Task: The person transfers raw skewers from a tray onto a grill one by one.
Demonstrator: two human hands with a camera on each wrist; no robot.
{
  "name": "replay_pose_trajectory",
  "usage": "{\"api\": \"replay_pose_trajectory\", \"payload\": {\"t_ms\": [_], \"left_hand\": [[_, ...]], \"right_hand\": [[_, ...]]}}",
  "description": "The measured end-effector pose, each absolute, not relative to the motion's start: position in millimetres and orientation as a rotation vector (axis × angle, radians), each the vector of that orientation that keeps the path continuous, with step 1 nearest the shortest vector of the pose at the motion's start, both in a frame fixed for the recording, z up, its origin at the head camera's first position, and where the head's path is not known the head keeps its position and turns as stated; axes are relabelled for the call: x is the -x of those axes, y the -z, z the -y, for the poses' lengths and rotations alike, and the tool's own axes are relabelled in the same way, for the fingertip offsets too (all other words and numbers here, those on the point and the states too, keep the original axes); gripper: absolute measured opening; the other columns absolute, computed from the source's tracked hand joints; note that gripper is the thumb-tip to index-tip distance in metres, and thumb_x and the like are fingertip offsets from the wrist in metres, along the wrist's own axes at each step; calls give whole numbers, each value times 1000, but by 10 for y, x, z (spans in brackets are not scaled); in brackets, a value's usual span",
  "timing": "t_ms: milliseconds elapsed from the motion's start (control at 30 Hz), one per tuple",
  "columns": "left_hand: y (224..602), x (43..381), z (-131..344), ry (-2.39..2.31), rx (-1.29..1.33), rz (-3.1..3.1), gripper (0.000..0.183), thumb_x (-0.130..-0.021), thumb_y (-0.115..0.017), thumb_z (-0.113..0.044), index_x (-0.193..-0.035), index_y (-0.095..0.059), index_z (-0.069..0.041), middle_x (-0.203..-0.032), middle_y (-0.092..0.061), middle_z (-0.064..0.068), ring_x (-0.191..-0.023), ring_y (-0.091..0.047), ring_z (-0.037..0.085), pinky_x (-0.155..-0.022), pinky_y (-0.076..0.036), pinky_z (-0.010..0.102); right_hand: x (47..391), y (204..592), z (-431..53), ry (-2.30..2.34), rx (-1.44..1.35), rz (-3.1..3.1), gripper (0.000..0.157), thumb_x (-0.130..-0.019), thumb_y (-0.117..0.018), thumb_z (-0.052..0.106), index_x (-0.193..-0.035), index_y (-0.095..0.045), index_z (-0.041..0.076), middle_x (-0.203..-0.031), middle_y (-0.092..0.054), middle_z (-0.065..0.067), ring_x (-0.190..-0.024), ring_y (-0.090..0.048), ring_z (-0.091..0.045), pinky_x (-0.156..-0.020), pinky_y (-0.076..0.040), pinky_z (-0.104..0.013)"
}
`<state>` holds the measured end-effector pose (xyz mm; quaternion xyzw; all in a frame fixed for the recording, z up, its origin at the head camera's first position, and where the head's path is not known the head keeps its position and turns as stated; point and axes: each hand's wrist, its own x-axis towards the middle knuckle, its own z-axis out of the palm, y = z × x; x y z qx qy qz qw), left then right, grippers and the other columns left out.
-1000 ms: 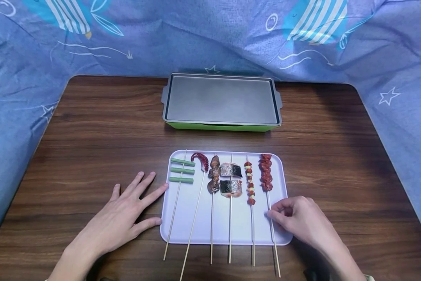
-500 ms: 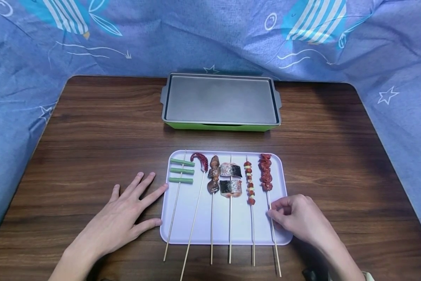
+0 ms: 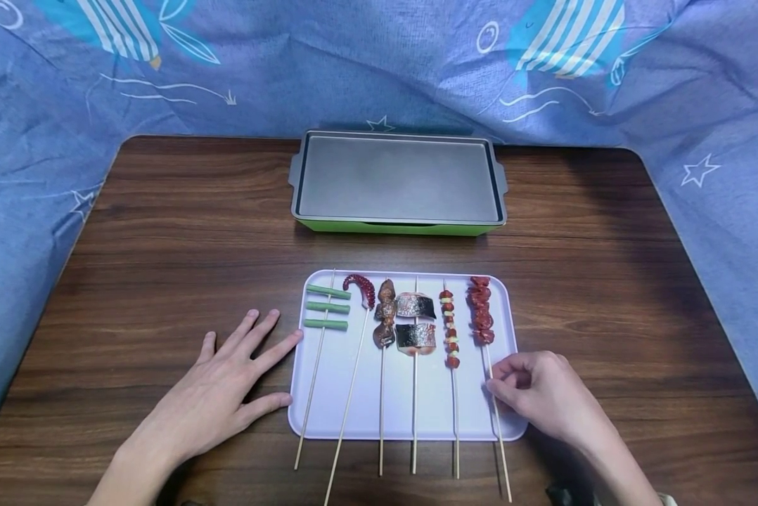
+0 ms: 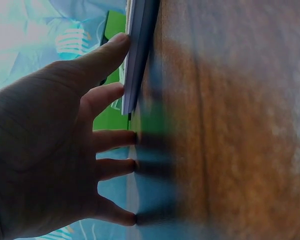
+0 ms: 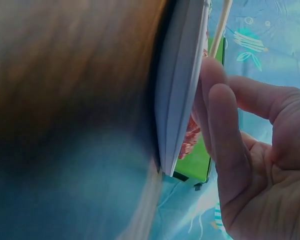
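Note:
My right hand (image 3: 540, 393) pinches the stick of the red meat skewer (image 3: 482, 310), the rightmost on the lilac tray (image 3: 354, 414). In the right wrist view, thumb and fingers meet at that stick (image 5: 220, 27) beside the tray's rim. My left hand (image 3: 217, 393) lies spread on the table, thumb and index fingertip at the tray's left edge (image 4: 135, 55). Leftward from the meat lie a skewer of small red and yellow pieces (image 3: 450, 330), a fish-slice skewer (image 3: 416, 337), a brown mushroom-like skewer (image 3: 385, 313), a tentacle skewer (image 3: 361, 288) and a green-stick skewer (image 3: 327, 307).
Behind the tray stands a green box-like grill (image 3: 392, 228) with a dark flat griddle plate (image 3: 398, 179) on top. The wooden table (image 3: 183, 232) runs out on both sides. A blue fish-print cloth (image 3: 379, 63) hangs behind it.
My right hand has shifted slightly right with the red meat skewer, whose stick now stands apart from its shadow. My left hand and the other skewers stay as they were.

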<state>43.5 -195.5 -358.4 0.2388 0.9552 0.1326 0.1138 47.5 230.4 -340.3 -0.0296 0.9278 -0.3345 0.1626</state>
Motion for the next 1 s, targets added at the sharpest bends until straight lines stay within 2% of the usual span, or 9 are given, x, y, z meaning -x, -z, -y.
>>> {"api": "replay_pose_trajectory", "payload": {"t_ms": [467,667,867,1000], "left_hand": [[3585,-437,1959,-383,-689,-2796,75,-90,-56,-63,-155,-23,-42,-161,-21,8,-148,-15,34,-94,-23,80],[3589,-443,1967,-391,-694,-2803,75,-90,-58,-62,-155,-25,-41,-161,-22,8,-147,-15,34,-94,-23,80],[3590,-438,1964,-398,-691,-2799,75,-90,-58,-62,-155,-25,-42,-161,-22,8,-148,-15,34,-94,-23,80],[3591,-438,1964,-402,-690,-2798,75,-90,-58,-62,-154,-25,-42,-161,-22,7,-148,-15,34,-94,-23,80]], "right_hand": [[-382,3053,-2432,1061,195,-2785,7,-81,-79,7,-81,-72,9,-61,-62,15,-53,-58,-2,-47,-45,-18],[-200,2838,-2475,1220,128,-2670,9,-86,-74,4,-92,-71,-3,-68,-69,1,-57,-67,-15,-49,-53,-26],[26,2687,-2519,1388,125,-2574,16,-89,-70,0,-100,-67,-11,-74,-72,-10,-62,-70,-24,-55,-57,-34],[252,2654,-2541,1531,96,-2458,14,-90,-68,-1,-100,-66,-11,-80,-72,-17,-68,-72,-26,-60,-58,-37]]}}
